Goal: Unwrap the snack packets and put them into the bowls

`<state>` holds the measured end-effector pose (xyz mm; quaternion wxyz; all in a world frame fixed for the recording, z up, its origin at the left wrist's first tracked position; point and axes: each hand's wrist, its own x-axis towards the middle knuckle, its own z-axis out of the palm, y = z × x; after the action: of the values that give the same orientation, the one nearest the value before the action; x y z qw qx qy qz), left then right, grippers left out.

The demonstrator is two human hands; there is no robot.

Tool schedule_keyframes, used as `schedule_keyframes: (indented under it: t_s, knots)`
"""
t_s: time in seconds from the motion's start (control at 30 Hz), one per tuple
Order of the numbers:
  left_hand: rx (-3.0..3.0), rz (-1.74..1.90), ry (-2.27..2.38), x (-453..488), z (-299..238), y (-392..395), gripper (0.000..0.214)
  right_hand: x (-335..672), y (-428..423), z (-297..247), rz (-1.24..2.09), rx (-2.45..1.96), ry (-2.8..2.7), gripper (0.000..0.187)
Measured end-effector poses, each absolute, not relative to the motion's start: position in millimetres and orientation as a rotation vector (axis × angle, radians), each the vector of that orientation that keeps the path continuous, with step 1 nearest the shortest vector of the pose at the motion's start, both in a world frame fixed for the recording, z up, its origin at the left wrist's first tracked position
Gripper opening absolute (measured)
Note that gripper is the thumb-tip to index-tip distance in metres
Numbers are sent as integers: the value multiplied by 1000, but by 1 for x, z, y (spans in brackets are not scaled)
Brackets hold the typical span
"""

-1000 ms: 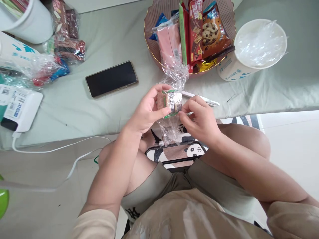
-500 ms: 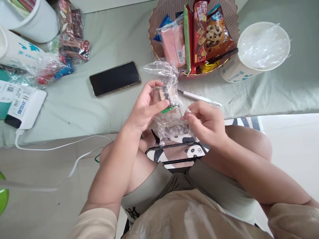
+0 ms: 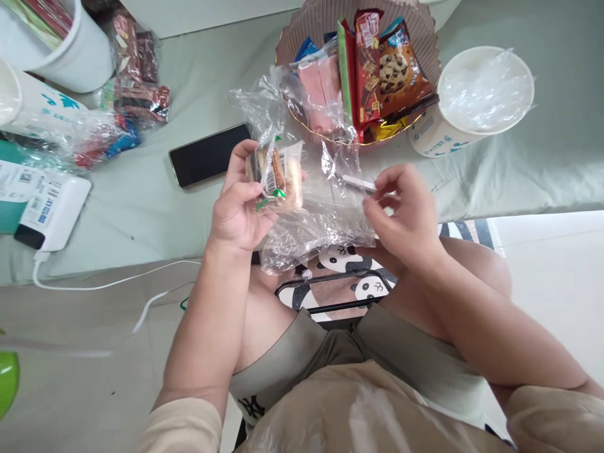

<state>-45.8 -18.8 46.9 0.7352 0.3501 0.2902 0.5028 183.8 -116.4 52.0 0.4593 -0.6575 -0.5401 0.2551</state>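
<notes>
My left hand (image 3: 238,207) is closed around a small snack bar (image 3: 275,175) with a green-edged label, still partly inside a clear plastic wrapper (image 3: 311,214) that spreads out crumpled to the right. My right hand (image 3: 401,217) pinches the right edge of that wrapper between thumb and fingertips, stretching the film away from the bar. Both hands hover above my lap at the front edge of a table covered in pale green cloth (image 3: 141,207).
A brown bowl (image 3: 425,28) of snack packets stands at the back. A white cup (image 3: 472,100) lined with plastic is at the right, a white pen (image 3: 356,182) behind the wrapper. A phone (image 3: 207,154), a power bank (image 3: 50,211), wrapped bars (image 3: 136,69) and white cups lie left.
My left hand lifted the bar up and left. My right hand let go of the bar and drew the wrapper out to the right, so the film is spread wide.
</notes>
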Motion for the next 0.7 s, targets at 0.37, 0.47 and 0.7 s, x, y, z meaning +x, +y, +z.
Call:
schedule_keyframes:
  t_s: [0.37, 0.47, 0.7]
  knots:
    - [967, 904, 765, -22, 44, -48, 37, 154, -115, 51, 1302, -1351, -1203, 39]
    - [971, 848, 727, -21, 38, -51, 48, 151, -115, 38, 1423, -1292, -1125, 48]
    - [1341, 832, 700, -14, 28, -59, 80, 144, -117, 25, 1199, -1394, -1200, 47]
